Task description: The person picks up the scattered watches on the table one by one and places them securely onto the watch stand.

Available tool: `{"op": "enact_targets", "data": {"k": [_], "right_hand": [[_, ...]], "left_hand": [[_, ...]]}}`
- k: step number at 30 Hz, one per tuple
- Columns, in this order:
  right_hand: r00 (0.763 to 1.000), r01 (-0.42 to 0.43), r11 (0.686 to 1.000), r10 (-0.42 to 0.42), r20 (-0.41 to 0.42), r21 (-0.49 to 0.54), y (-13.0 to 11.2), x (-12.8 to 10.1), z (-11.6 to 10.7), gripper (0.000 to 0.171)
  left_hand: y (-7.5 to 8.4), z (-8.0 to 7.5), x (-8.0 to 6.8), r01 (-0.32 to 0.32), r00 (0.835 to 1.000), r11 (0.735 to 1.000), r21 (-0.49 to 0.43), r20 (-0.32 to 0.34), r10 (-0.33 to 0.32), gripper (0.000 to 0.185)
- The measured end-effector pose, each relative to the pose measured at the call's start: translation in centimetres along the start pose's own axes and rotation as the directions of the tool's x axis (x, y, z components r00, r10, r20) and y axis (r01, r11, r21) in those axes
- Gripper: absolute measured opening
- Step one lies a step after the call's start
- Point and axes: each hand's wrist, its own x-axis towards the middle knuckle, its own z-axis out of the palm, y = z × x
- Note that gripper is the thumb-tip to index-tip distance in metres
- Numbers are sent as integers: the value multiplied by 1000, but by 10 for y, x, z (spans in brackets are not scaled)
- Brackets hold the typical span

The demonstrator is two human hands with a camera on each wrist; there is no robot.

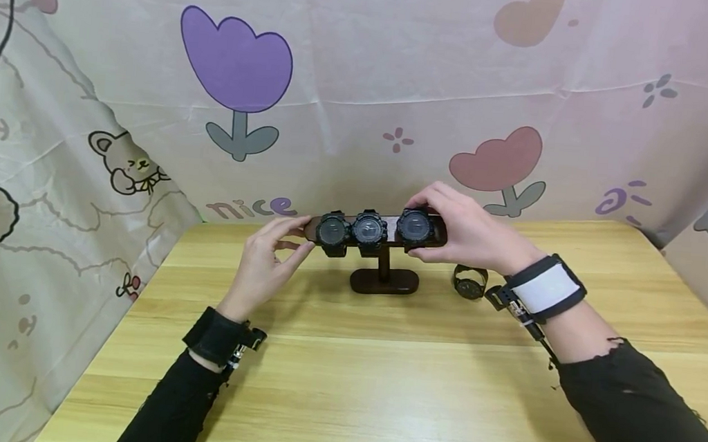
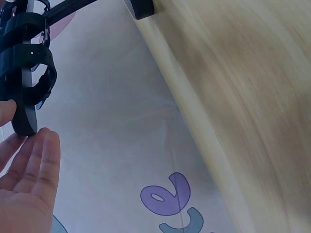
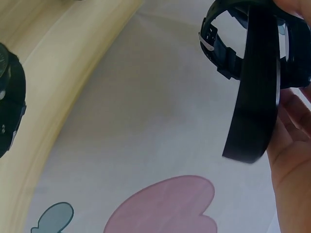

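From the head view, the right hand (image 1: 465, 233) curls its fingers round the rightmost watch (image 1: 416, 227) on the T-shaped stand (image 1: 383, 279), while the left hand (image 1: 263, 259) steadies the bar's left end with straight, relaxed fingers. In the left wrist view those fingers (image 2: 43, 155) only brush the bar tip, so a hard tug could tip the stand off the counter (image 1: 379, 382). The right wrist view shows the strap (image 3: 252, 97) looped round the bar beside the palm; it may snag.
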Motion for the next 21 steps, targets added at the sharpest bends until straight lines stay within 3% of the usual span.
{"op": "enact_targets", "data": {"k": [21], "right_hand": [[999, 38, 999, -38, 39, -11, 0, 7, 8, 63]], "left_hand": [[0, 1, 0, -35, 999, 999, 26, 5, 35, 47]]}}
